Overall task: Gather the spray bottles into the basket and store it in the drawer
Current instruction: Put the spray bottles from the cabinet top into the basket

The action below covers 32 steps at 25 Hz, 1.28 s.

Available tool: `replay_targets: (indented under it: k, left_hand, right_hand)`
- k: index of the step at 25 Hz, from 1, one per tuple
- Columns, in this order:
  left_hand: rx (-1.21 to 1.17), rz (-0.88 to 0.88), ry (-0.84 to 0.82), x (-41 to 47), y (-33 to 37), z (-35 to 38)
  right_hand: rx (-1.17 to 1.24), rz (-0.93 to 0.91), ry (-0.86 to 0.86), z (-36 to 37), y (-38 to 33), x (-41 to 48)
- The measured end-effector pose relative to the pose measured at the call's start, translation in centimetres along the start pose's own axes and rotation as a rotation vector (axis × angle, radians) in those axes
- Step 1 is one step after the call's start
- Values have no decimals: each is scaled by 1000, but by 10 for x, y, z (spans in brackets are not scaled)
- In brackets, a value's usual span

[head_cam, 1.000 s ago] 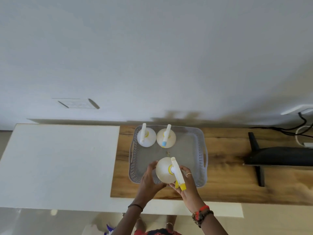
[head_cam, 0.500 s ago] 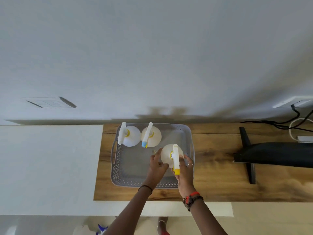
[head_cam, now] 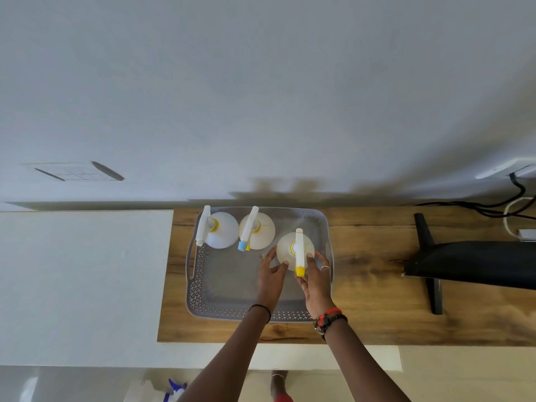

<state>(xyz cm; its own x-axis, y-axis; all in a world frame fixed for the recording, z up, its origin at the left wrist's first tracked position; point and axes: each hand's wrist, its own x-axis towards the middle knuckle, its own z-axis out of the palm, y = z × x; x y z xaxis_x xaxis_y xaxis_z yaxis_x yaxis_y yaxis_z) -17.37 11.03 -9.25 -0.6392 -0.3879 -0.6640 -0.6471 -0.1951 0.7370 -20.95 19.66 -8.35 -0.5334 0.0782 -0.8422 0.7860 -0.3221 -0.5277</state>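
Observation:
A grey perforated basket sits on the wooden top. Two white spray bottles stand along its far wall: one with a plain white nozzle at the left, one with a blue-tipped nozzle beside it. A third white bottle with a yellow-tipped nozzle stands upright in the basket's far right part. My left hand curls round its left side and my right hand curls round its right side, under the nozzle tip.
The wooden top runs right to a black monitor stand and cables near the wall. A white surface adjoins the wood on the left. A blue-and-white object lies on the floor below.
Both hands have carried the yellow-nozzle bottle from the basket's near edge to its far right part, beside the blue-nozzle bottle. The view has shifted slightly.

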Motion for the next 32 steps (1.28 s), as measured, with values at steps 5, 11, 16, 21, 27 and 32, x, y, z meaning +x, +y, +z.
replay_targets:
  k: [5,11,16,21,27,32]
  left_hand:
    - [-121,-126,32,5,-1,6]
    - [-331,-275,27,15,6,11]
    - [-371,-284,37,22,14,15]
    - [-392,-297,34,29,17,15]
    - [-388,-299,45,34,21,14]
    - [-359,-279,50,32,17,12]
  right_hand:
    - [75,37,22,12,0,6]
    - [71,24,50,18,-2,15]
    - [95,7,45,22,-11,20]
    - [114,16,40,27,-13,24]
    - [138,14,13,26,-15,25]
    - [118,31,8,22,-13,22]
